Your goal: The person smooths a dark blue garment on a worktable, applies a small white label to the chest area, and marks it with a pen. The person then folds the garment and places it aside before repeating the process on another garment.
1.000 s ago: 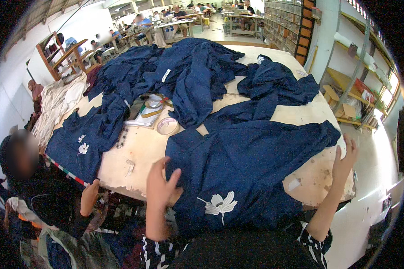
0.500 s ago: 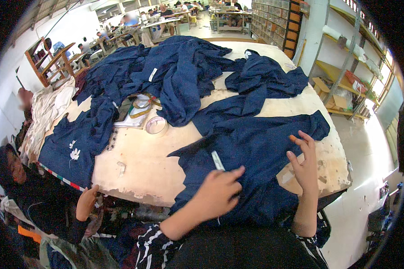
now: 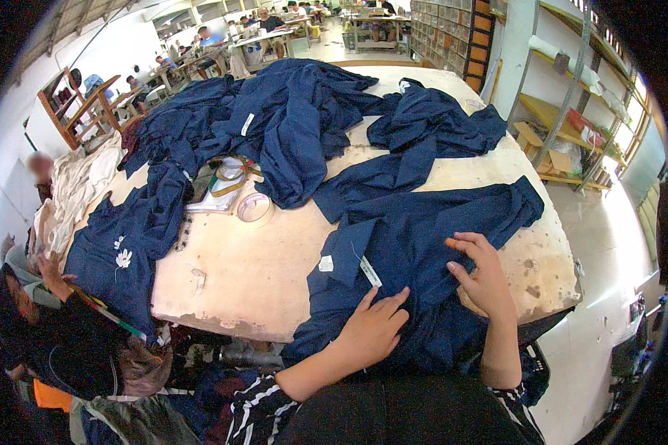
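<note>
A dark blue garment (image 3: 423, 222) is spread over the near right part of the table, its lower part hanging past the front edge. My left hand (image 3: 372, 330) lies on it, open, fingers stretched forward, the tips by a narrow white label (image 3: 369, 272). To the label's left, a folded-over flap carries a small white square tag (image 3: 326, 263). My right hand (image 3: 486, 278) is over the garment's right part, open, thumb apart from the bent fingers. A small orange piece (image 3: 450, 242) shows at one fingertip; I cannot tell whether it is worn or held.
The wooden table (image 3: 215, 278) bears more dark blue garments (image 3: 297, 119), a tape roll (image 3: 255, 209), papers and a yellow measuring tape (image 3: 234, 174). At left, a co-worker's hand (image 3: 52, 274) is by a blue piece with white flowers (image 3: 122, 256). Shelves (image 3: 564, 126) stand at right.
The garment's left part has shifted, bringing the flap and square tag into sight. My right hand has moved left and down; my left fingers have spread. The co-worker's hand has left the table's front edge.
</note>
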`<state>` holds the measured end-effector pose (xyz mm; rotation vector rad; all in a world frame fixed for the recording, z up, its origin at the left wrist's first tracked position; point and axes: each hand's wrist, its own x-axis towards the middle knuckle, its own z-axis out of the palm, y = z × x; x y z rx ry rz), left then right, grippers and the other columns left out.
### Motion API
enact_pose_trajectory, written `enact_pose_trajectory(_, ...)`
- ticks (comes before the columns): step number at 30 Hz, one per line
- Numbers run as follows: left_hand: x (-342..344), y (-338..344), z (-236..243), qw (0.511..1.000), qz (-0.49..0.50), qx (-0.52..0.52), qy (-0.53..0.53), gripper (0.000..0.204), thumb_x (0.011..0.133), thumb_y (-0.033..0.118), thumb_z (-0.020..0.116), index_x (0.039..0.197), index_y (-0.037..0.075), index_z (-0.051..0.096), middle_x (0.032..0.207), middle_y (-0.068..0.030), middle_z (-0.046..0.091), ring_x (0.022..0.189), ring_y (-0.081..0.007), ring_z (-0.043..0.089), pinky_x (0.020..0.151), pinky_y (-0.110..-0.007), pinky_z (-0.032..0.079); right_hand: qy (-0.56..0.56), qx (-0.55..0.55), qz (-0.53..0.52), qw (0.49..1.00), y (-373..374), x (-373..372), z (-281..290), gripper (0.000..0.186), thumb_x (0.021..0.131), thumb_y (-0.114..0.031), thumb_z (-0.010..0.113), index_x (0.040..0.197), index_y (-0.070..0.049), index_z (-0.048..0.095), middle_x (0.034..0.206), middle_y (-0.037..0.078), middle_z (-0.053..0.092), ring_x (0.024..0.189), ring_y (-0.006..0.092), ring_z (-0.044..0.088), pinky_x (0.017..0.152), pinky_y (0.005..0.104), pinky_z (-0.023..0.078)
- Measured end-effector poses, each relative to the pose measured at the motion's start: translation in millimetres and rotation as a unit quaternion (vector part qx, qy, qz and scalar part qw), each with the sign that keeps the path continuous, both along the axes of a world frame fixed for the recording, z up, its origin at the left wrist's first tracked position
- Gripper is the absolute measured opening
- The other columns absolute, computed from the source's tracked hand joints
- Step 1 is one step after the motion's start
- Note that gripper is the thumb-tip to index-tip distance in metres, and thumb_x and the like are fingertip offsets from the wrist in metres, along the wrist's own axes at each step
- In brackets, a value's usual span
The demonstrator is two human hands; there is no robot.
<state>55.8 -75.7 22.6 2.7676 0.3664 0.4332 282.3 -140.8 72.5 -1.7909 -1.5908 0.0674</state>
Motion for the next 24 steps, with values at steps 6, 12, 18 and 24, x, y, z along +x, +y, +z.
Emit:
enact_pose_trajectory(6, -21, 3, 25, 0.994, -0.02, -0.046, -0.093, 0.025, 0.08, 0.02, 0.059, 0.1, 0.004, 0.062, 0.128, -0.0144, 0.052, 0.11, -0.0274, 0.054, 0.098, -0.047, 0.037, -0.016, -0.068, 0.034, 0.997, 3, 6, -12, 0.032, 0.072, -0.01, 0.069, 0.103, -0.007, 0.065, 0.111, 0.01, 0.057, 0.107, 0.0285, 0.052, 0.094, 0.0373, 0.039)
enact_pose_trajectory(12, -75, 48, 46, 0.885, 0.345, -0.036, -0.309, 0.032, 0.067, 0.007, 0.06, 0.099, 0.001, 0.059, 0.093, -0.0163, 0.06, 0.089, -0.0308, 0.058, 0.08, -0.038, 0.047, 0.005, -0.142, 0.057, 0.988, 1, 10, -27, 0.036, 0.067, -0.014, 0.074, 0.101, -0.009, 0.066, 0.104, 0.009, 0.057, 0.103, 0.0276, 0.051, 0.094, 0.0363, 0.039)
enact_pose_trajectory(18, -66, 68, 24, 0.932, 0.32, -0.031, -0.167, 0.044, 0.071, 0.016, 0.067, 0.111, 0.004, 0.054, 0.094, -0.0174, 0.059, 0.088, -0.0344, 0.058, 0.077, -0.039, 0.047, -0.002, -0.125, 0.056, 0.991, 4, 13, -36, 0.034, 0.067, -0.019, 0.075, 0.099, -0.011, 0.066, 0.103, 0.009, 0.058, 0.101, 0.0288, 0.052, 0.091, 0.0387, 0.041)
enact_pose_trajectory(24, -60, 102, 6, 0.907, 0.307, -0.132, -0.257, 0.044, 0.06, -0.015, 0.05, 0.096, 0.006, 0.063, 0.095, -0.0154, 0.062, 0.094, -0.0338, 0.059, 0.085, -0.036, 0.046, 0.014, -0.103, 0.062, 0.993, -1, 19, -35, 0.033, 0.07, -0.018, 0.073, 0.1, -0.009, 0.065, 0.103, 0.01, 0.058, 0.101, 0.0291, 0.052, 0.091, 0.0386, 0.04)
